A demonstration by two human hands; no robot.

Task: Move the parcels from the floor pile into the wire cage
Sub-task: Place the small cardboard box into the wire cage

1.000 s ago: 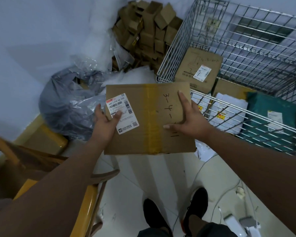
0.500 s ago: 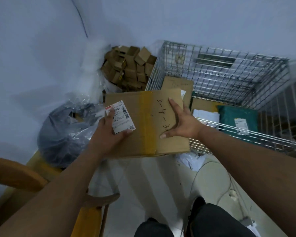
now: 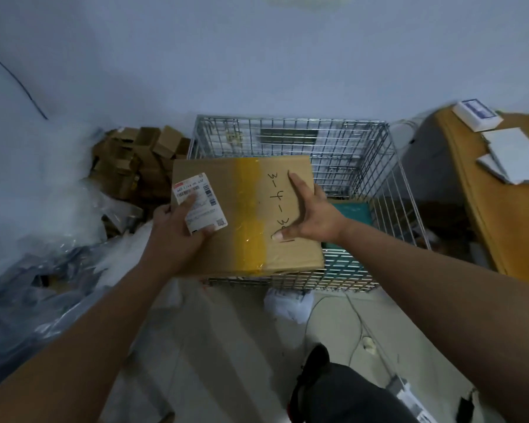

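I hold a brown cardboard parcel (image 3: 251,209) with a yellow tape stripe, a white shipping label and handwritten numbers. My left hand (image 3: 177,233) grips its left edge, thumb on the label. My right hand (image 3: 312,215) grips the right side, fingers spread over the writing. The parcel hangs over the front left part of the wire cage (image 3: 361,154). Inside the cage a green parcel (image 3: 355,213) shows past my right hand; the rest of the contents are hidden behind the box.
A heap of small brown cartons (image 3: 135,166) lies in the corner left of the cage. Grey and clear plastic bags (image 3: 43,285) cover the floor at left. A yellow desk (image 3: 501,215) with papers stands at right. White wrapping (image 3: 287,303) and cables lie before the cage.
The parcel has moved right and forward, from beside the cage's front left corner to above its front part. The view has tilted up, showing the whole cage and the desk. Both hands keep their grip.
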